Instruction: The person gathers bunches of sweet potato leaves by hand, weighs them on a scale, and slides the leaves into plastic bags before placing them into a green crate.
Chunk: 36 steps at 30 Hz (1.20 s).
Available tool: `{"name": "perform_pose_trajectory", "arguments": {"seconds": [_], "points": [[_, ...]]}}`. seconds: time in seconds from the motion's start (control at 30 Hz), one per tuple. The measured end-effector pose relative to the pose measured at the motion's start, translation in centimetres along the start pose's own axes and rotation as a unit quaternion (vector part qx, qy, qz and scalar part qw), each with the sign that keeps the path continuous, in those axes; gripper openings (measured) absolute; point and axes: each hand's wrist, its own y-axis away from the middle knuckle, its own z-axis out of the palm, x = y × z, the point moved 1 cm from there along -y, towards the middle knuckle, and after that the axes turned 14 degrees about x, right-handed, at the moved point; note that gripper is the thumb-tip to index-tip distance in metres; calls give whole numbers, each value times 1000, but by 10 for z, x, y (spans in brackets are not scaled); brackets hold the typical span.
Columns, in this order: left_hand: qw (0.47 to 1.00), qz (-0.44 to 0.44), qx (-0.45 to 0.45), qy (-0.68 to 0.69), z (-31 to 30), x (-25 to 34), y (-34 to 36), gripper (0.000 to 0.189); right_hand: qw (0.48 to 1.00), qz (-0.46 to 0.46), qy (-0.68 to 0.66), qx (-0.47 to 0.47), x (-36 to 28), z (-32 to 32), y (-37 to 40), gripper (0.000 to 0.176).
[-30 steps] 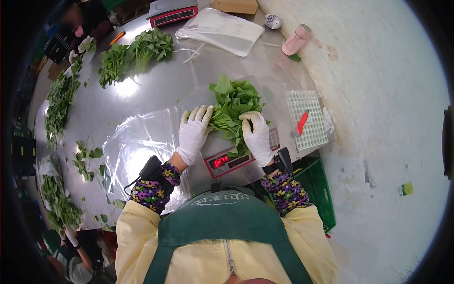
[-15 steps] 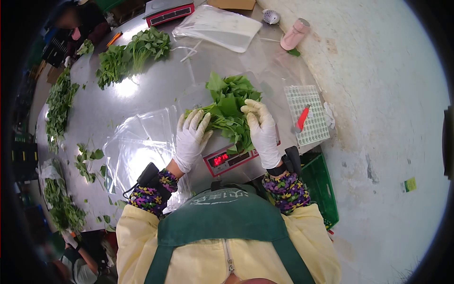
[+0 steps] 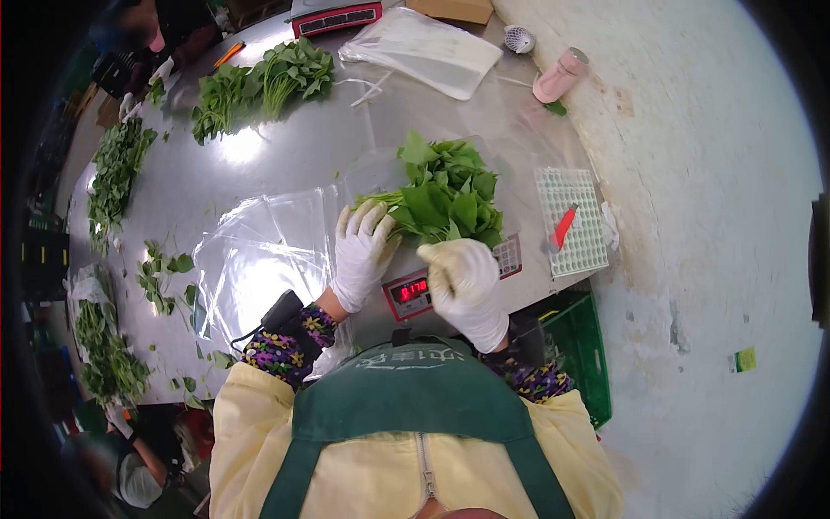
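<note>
A bunch of leafy greens (image 3: 450, 195) lies on the pan of a digital scale (image 3: 411, 292), whose red display appears to read 0.178. At the stem end rests my gloved left hand (image 3: 363, 255), its fingers stretched out and touching the stems. My gloved right hand (image 3: 467, 281) is closed, fingers curled in, just in front of the leaves and over the scale's front panel. Whatever its fingers may hold is hidden.
Clear plastic bags (image 3: 259, 251) lie to the left. More greens (image 3: 117, 177) line the far left edge near other people. A red-handled cutter (image 3: 565, 227) rests on a white perforated tray (image 3: 575, 186). A green crate (image 3: 584, 355) stands below the table's right edge.
My right hand has moved from the bunch's right side to its front and curled closed. The bunch's leaves have shifted, and the display dropped from about 0.215. The view has shifted slightly.
</note>
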Motion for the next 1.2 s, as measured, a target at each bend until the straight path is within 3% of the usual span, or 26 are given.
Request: {"name": "perform_pose_trajectory", "arguments": {"seconds": [0.1, 0.27, 0.33, 0.4, 0.53, 0.6, 0.63, 0.7, 0.83, 0.93, 1.07, 1.13, 1.2], "points": [[999, -28, 13, 22, -6, -1, -3, 52, 995, -6, -53, -86, -17, 12, 10, 27], [994, -90, 38, 38, -29, -24, 5, 46, 988, 23, -87, -127, -10, 28, 19, 26], [985, -158, 65, 36, -40, -53, 11, 40, 986, 31, -99, -132, -15, 32, 18, 26], [981, -177, 84, 7, -53, -92, 10, 34, 982, 45, -109, -146, -20, 39, 17, 26], [920, -369, 128, -31, -46, -205, 19, 16, 973, 72, -133, -174, -29, 58, 8, 24], [885, -440, 93, -123, -42, -271, 17, 19, 969, 78, -157, -175, -30, 72, 2, 21], [885, -438, 98, -124, -42, -300, 14, 19, 963, 105, -168, -183, -32, 79, 0, 20], [857, -448, 36, -251, -40, -345, -2, 22, 949, 157, -181, -206, -36, 90, -7, 16], [895, -420, -12, -150, 17, -372, -58, 22, 921, 251, -186, -233, -34, 117, -17, 13], [890, -440, -72, -101, 85, -388, -88, 28, 904, 302, -165, -253, -30, 133, -23, 14], [876, -426, 35, -222, 158, -422, -110, 41, 902, 309, -150, -261, -19, 140, -26, 16], [812, -555, -72, -166, 170, -431, -118, 53, 898, 323, -138, -265, -13, 141, -23, 15], [804, -565, -99, -156, 172, -431, -121, 64, 894, 340, -152, -249, -11, 141, -21, 14]]}}
